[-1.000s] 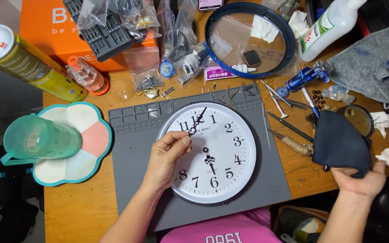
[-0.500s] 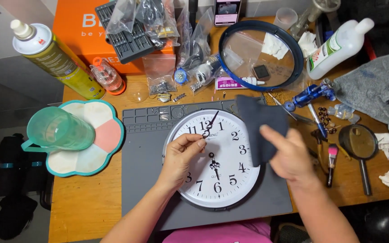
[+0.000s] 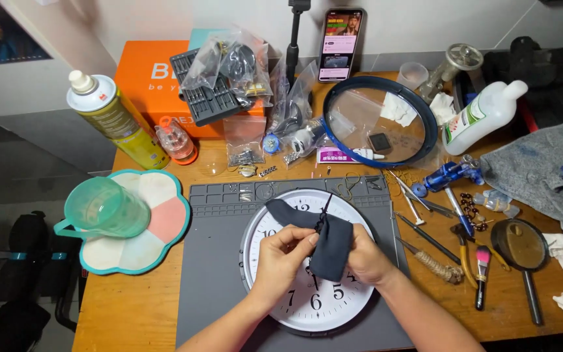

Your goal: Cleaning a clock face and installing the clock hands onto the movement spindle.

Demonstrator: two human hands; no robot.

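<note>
A round white wall clock (image 3: pixel 307 296) lies face up on a grey work mat (image 3: pixel 213 274). Over its middle, both my hands hold a dark navy cloth (image 3: pixel 324 238). My left hand (image 3: pixel 285 257) pinches the cloth's left part, near a thin black clock hand (image 3: pixel 325 208) that points up toward the top numeral. My right hand (image 3: pixel 367 259) grips the cloth from the right side. The cloth hides the clock's centre and some numerals.
A teal cup (image 3: pixel 105 208) lies on a flower-shaped tray (image 3: pixel 158 228) at left. A spray can (image 3: pixel 115 120) and an orange box (image 3: pixel 151 85) stand behind. A round blue-rimmed clock cover (image 3: pixel 379 124), white bottle (image 3: pixel 483 117), grey rag (image 3: pixel 542 169), hand tools (image 3: pixel 438 228) and a magnifier (image 3: pixel 522 251) lie at right.
My right hand brought the dark cloth from the table's right edge onto the clock. My left hand moved from the dial to pinch the cloth. The camera view has tilted up.
</note>
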